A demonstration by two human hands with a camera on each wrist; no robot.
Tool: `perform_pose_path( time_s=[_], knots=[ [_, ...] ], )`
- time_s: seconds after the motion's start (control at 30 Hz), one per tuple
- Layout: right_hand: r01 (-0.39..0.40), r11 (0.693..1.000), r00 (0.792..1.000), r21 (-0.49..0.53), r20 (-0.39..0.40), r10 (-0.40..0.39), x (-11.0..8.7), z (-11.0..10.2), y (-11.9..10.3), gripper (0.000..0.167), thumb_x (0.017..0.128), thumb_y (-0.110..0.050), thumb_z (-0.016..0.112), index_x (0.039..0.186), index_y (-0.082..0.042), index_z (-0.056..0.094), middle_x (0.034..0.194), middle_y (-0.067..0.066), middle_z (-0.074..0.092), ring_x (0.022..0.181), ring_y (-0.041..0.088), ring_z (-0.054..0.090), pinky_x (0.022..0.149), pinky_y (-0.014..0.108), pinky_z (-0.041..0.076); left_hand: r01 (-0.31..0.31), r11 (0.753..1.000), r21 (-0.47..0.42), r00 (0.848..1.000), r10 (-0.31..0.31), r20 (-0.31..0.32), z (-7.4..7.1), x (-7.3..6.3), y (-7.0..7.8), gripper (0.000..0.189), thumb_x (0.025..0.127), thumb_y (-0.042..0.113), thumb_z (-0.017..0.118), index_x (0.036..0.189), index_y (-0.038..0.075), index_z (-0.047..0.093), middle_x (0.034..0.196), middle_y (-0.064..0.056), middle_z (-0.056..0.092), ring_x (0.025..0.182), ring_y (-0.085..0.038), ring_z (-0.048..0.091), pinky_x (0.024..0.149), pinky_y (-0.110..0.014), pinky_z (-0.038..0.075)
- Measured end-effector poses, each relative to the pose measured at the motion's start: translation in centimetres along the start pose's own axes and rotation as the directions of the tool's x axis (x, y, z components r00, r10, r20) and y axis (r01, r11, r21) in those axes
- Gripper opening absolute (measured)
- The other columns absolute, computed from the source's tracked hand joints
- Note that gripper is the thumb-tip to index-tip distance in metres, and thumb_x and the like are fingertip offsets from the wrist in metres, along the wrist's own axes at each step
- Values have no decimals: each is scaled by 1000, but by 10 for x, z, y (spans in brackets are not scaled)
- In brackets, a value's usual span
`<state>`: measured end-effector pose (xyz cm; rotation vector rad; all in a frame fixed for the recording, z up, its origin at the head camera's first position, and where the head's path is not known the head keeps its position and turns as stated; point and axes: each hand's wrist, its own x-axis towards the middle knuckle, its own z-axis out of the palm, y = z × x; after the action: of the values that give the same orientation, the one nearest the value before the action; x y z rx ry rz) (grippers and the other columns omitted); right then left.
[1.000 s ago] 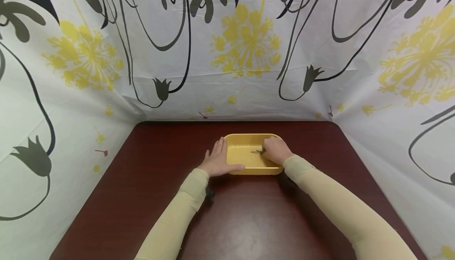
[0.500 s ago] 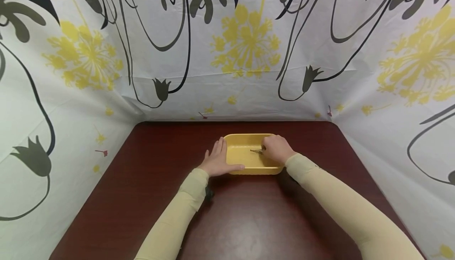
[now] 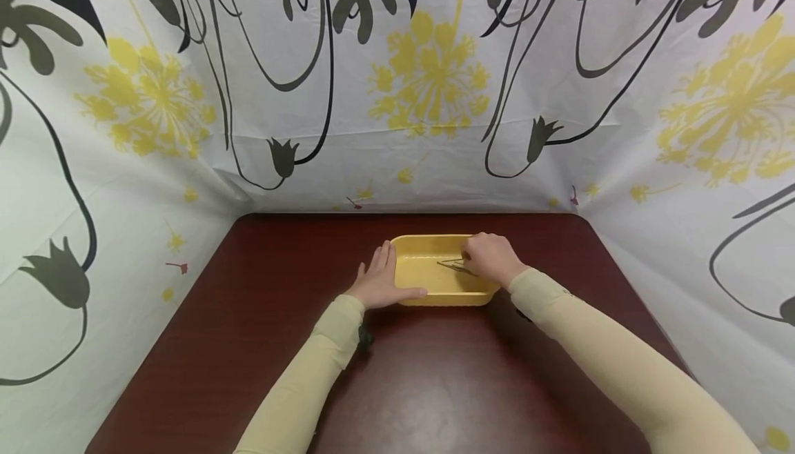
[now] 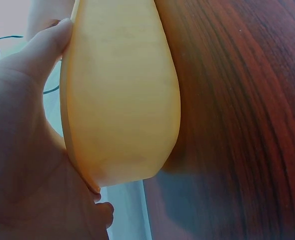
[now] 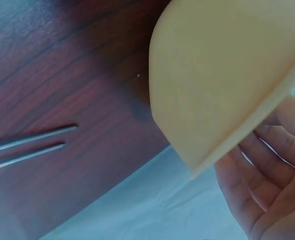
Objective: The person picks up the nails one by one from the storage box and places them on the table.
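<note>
A shallow yellow tray (image 3: 444, 299) with rounded corners stands near the far side of the table. My left hand (image 3: 375, 285) rests on its left end, fingers straight along the rim and the thumb over the front edge. Over the right end reaches my right hand (image 3: 491, 259), its fingers curled down into the tray. Several thin metal nails (image 3: 455, 267) lie on the tray floor at those fingers. The fingertips are hidden, so I cannot tell whether they pinch one. In the right wrist view, two nails (image 5: 35, 138) lie side by side on the table outside the tray.
The dark red-brown table (image 3: 279, 288) has a glossy wood-grain top. White cloth (image 3: 348, 150) with yellow and grey flowers hangs around its back and sides. A small dark object (image 3: 365, 337) shows beside the left wrist.
My right hand has shifted a little to the right, and more of the nails in the tray shows beside its fingers. The left hand and tray have stayed in place.
</note>
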<state>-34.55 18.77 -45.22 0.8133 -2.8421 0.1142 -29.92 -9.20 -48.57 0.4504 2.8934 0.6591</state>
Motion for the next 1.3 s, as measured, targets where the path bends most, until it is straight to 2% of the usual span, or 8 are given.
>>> perform_pose_path(
  time_s=[0.2, 0.43, 0.6, 0.87, 1.07, 1.2, 1.3],
  knots=[
    [-10, 1000, 999, -14, -41, 10, -8, -9, 5, 23, 83, -5, 68, 66, -20, 65, 66, -5, 55, 52, 12, 47, 46, 32, 39, -5, 1000, -1, 1000, 5, 1, 0, -1, 0, 136, 72, 91, 53, 161, 6, -3, 168, -7, -11, 154, -25, -3, 118, -60, 8],
    [-19, 999, 998, -48, -62, 16, -16, -18, 13, 9, 83, -8, 72, 78, -15, 76, 81, -1, 63, 63, 15, 57, 48, 35, 47, -10, 1000, 19, 1000, 10, 2, 0, -1, -2, 137, 71, 92, 52, 161, 6, -3, 168, -8, -9, 154, -23, -5, 118, -59, 7],
    [-26, 998, 997, -60, -80, 22, -20, -21, 20, 7, 84, -11, 73, 82, -15, 79, 92, 1, 67, 72, 19, 63, 51, 38, 50, -25, 1000, 16, 1000, 25, -9, -1, -1, -1, 136, 72, 91, 54, 161, 4, -1, 168, -10, -6, 154, -25, -2, 118, -59, 9],
    [-30, 999, 994, -27, -110, 27, -29, -29, 33, 8, 84, -12, 73, 85, -15, 80, 99, 1, 68, 85, 24, 66, 58, 45, 55, -28, 1000, 9, 999, 28, -23, -6, 0, 1, 135, 72, 89, 56, 161, 4, 0, 168, -11, -4, 154, -27, 0, 118, -59, 9],
    [-58, 998, 989, -4, -136, 57, -41, -32, 49, 5, 84, -16, 77, 88, -15, 80, 104, 3, 66, 88, 26, 65, 61, 49, 55, -44, 999, 4, 999, 44, -19, -5, 0, -1, 135, 72, 92, 53, 162, 8, -1, 168, -10, -7, 154, -27, -1, 118, -60, 8],
    [-86, 996, 982, 4, -170, 86, -49, -34, 59, 4, 84, -16, 76, 86, -15, 79, 109, 6, 66, 89, 27, 66, 61, 49, 55, -59, 998, -21, 998, 58, -30, -4, -1, -3, 128, 75, 90, 50, 163, 14, -2, 168, -9, -11, 154, -26, -6, 118, -61, 5],
    [-102, 995, 977, 5, -188, 101, -56, -35, 68, 5, 84, -14, 74, 85, -14, 79, 109, 6, 66, 89, 27, 66, 61, 50, 55, -53, 998, -28, 998, 52, -42, -4, -3, -5, 125, 78, 89, 49, 163, 14, -2, 168, -7, -12, 153, -24, -9, 118, -61, 4]
  ],
)
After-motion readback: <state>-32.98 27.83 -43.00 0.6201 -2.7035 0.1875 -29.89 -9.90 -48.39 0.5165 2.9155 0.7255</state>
